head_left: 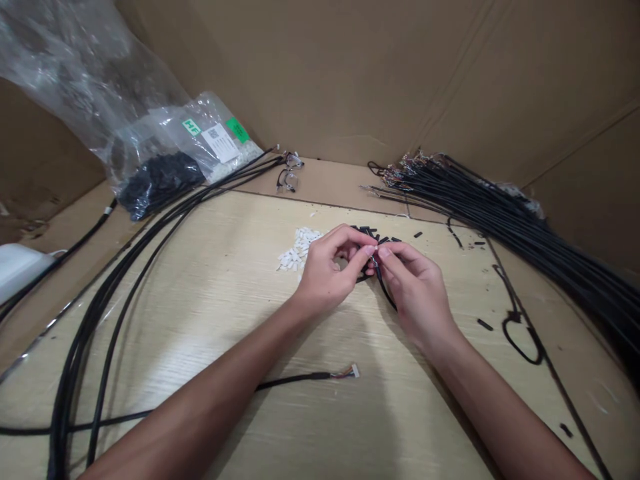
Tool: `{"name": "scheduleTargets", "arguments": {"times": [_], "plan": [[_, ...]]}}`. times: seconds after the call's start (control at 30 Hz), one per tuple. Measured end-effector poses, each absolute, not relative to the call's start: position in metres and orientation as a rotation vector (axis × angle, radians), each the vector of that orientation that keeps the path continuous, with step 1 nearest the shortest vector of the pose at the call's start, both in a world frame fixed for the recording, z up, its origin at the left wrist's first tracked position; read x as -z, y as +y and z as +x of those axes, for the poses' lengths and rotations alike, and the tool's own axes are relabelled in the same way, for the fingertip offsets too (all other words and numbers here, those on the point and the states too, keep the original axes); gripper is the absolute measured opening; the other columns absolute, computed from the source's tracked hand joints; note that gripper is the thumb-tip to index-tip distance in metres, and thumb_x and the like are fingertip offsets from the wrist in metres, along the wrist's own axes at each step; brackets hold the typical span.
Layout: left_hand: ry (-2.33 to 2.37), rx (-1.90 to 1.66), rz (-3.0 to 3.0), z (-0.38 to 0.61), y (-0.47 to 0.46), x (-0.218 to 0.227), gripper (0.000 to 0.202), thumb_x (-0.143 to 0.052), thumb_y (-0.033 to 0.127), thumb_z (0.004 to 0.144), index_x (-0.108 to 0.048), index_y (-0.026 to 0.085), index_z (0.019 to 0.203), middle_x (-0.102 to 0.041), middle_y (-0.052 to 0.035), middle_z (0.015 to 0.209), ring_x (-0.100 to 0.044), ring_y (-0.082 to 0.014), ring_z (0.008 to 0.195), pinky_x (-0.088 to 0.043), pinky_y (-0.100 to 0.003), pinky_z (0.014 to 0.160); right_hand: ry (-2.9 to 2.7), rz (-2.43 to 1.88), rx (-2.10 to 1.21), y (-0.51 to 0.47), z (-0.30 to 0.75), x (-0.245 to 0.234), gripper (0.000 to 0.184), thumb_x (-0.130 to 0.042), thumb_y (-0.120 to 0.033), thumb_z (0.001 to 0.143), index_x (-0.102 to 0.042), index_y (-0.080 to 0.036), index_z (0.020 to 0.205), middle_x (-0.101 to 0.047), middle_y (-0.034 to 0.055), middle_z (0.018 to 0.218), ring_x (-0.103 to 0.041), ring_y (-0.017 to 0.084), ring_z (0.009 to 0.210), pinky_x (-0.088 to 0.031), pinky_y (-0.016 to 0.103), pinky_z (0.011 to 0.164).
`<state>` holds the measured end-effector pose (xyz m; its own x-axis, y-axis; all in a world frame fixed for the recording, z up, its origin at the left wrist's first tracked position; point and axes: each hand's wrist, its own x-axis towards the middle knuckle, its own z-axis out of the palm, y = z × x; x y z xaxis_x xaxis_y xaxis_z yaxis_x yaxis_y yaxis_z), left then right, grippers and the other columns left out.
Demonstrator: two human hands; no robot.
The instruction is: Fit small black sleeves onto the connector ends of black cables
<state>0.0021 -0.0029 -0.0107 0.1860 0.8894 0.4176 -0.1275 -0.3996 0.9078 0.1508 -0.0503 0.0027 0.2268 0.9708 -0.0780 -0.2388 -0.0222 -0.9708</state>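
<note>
Holding a cable (386,288) in both hands, just above the tabletop (235,253) and toward its far edge. Pinching at the bared wires (375,262) with thumb and forefinger of left hand (333,267), likewise with right hand (416,280); clamped on the cable's end with both grips, fingertips almost touching. Cannot tell which part sits in which pinch. Next to left hand, toward the far edge: white pieces (296,250), heaped. Behind both hands: black tubes (395,239), scattered. Under the left forearm: second cable (300,378), ending in a white plug (355,370). At the right edge: looped cord (539,352). Beyond the far-right corner: bundle (500,217) of black cables. Beyond the far edge: glasses (287,180). Beyond the far-left corner: plastic bags (163,177), one labelled. Along the left edge, partly over the tabletop: curved cables (100,293).
</note>
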Motion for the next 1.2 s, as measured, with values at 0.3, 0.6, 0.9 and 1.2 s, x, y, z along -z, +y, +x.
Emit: {"name": "scheduleTargets", "arguments": {"times": [0.3, 0.6, 0.9, 1.2], "plan": [[0.793, -1.389, 1.518, 0.0007, -0.0003, 0.0112, 0.005, -0.079, 0.023, 0.098, -0.081, 0.019, 0.096, -0.08, -0.0044, 0.094, -0.066, -0.0126, 0.074, -0.055, -0.027, 0.071, -0.944, -1.182, -1.155, -0.0503, 0.1509, -0.0015, 0.035, -0.101, -0.053, 0.082, -0.078, -0.027, 0.09, -0.071, -0.001, 0.081, -0.065, 0.018, 0.075, -0.058, 0.036, 0.078], [0.773, -1.374, 1.492, 0.002, -0.0024, 0.0104, 0.006, -0.08, 0.024, 0.097, -0.082, 0.019, 0.097, -0.08, -0.0043, 0.093, -0.063, -0.012, 0.073, -0.053, -0.026, 0.069, -1.153, -1.174, -0.881, -0.0541, 0.1482, -0.0073, 0.028, -0.09, -0.049, 0.096, -0.076, -0.027, 0.087, -0.067, 0.0032, 0.096, -0.062, 0.02, 0.087, -0.055, 0.037, 0.083], [0.708, -1.375, 1.521, 0.0021, -0.004, 0.0088, 0.005, -0.081, 0.023, 0.098, -0.083, 0.018, 0.098, -0.077, -0.0038, 0.091, -0.065, -0.0117, 0.075, -0.054, -0.025, 0.072, -1.225, -1.165, -0.789, -0.0567, 0.1476, -0.0075, 0.027, -0.085, -0.047, 0.101, -0.073, -0.026, 0.089, -0.067, 0.0036, 0.099, -0.064, 0.021, 0.09, -0.053, 0.038, 0.083], [0.645, -1.255, 1.229, 0.0046, -0.0001, 0.0127, 0.032, -0.095, 0.046, 0.09, -0.081, 0.018, 0.095, -0.08, -0.0035, 0.084, -0.071, -0.0119, 0.068, -0.06, -0.025, 0.066, -1.102, -1.1, -1.055, -0.0519, 0.1516, -0.0011, 0.028, -0.091, -0.051, 0.094, -0.077, -0.027, 0.09, -0.069, 0.0004, 0.092, -0.065, 0.019, 0.085, -0.054, 0.036, 0.084]]}}
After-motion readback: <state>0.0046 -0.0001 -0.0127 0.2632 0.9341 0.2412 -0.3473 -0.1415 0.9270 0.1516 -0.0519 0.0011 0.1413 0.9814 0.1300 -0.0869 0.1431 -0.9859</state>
